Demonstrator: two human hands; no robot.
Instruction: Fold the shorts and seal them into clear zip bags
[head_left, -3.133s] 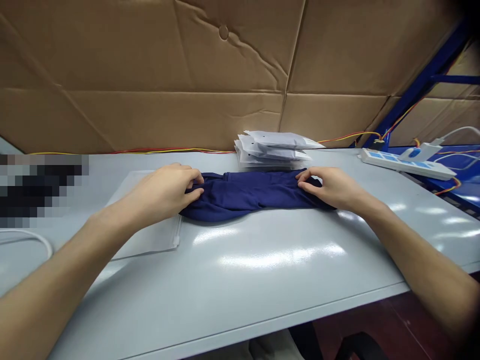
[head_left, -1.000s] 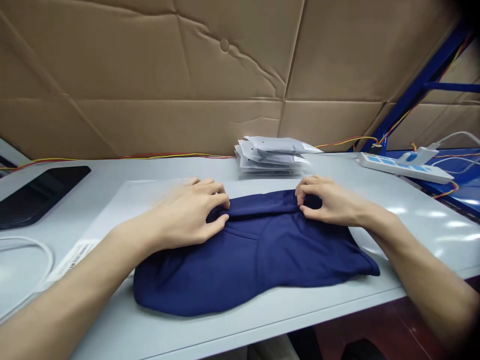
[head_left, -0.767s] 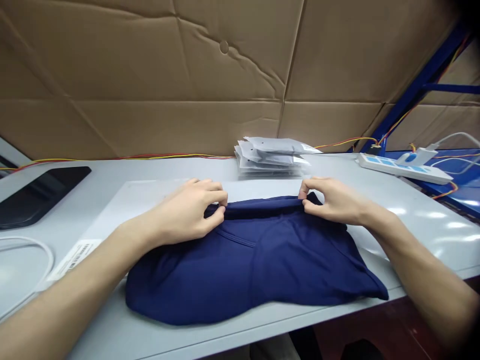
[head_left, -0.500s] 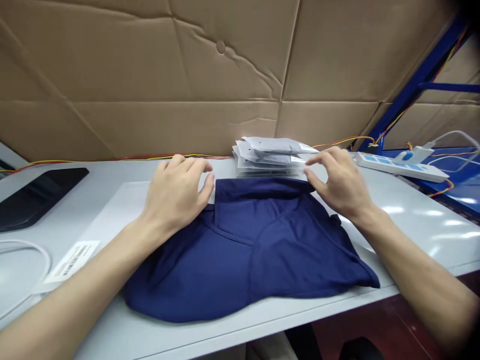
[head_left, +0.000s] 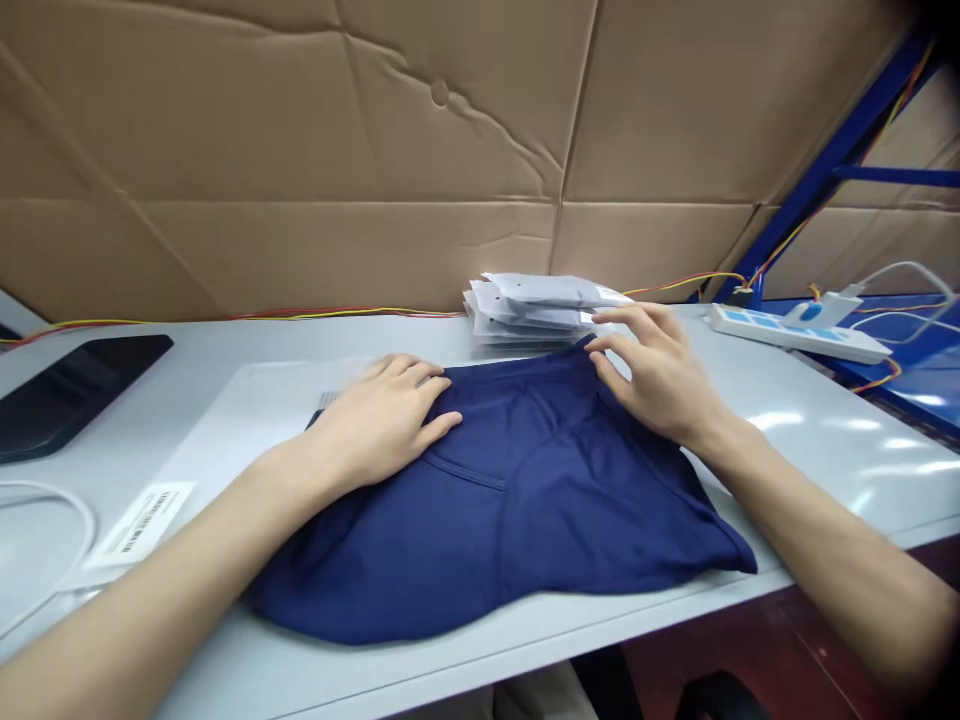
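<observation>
Flatten the navy cloth from its held-down side

The navy garment (head_left: 450, 540) lies across the middle of the table (head_left: 840, 430), its far edge fairly straight, its near edge curved and close to the table's front edge. Soft creases run through its right half, while the left half looks smoother.

The left hand (head_left: 386, 420) rests palm down on the garment's far left part, fingers spread and gripping nothing. That makes a good anchor: light, even pressure there should stop the cloth sliding while the creases are worked outward.

The right hand (head_left: 652, 370) is at the far right corner, fingers bent and parted. Blur hides whether thumb and finger pinch the fabric, so I cannot tell if it grips. Drawing that corner gently outward, rather than tugging, would suit such slack cloth.

To the left, a clear bag (head_left: 244, 410) with a barcode label (head_left: 142, 525) lies beside the garment; keep its edge from rucking up the cloth. Just behind, the stack of filled bags (head_left: 544, 300) leaves the right fingers little room.
</observation>
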